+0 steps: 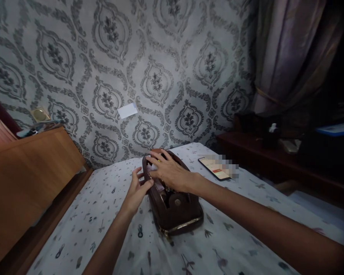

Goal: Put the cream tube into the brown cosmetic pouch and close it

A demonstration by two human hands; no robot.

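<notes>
A dark brown zippered bag [179, 217] lies on the bed, unzipped, its opening facing up. My left hand [136, 194] is at the bag's left rim, thumb on the edge and fingers along the outer side. My right hand [172, 172] reaches over the opening from the right. Its fingers are spread, with the tips at the inner left part of the bag. Whitish contents and a small yellow item show partly beneath it; the rest inside is hidden. A gold zipper [186, 225] runs around the near end.
A phone [213, 168] with a lit screen lies on the patterned bedsheet [109, 217], right of the bag. The wooden bed board [31, 179] rises at left. Behind is a patterned wall with a white card [127, 110]. A dark shelf [246, 152] stands at right.
</notes>
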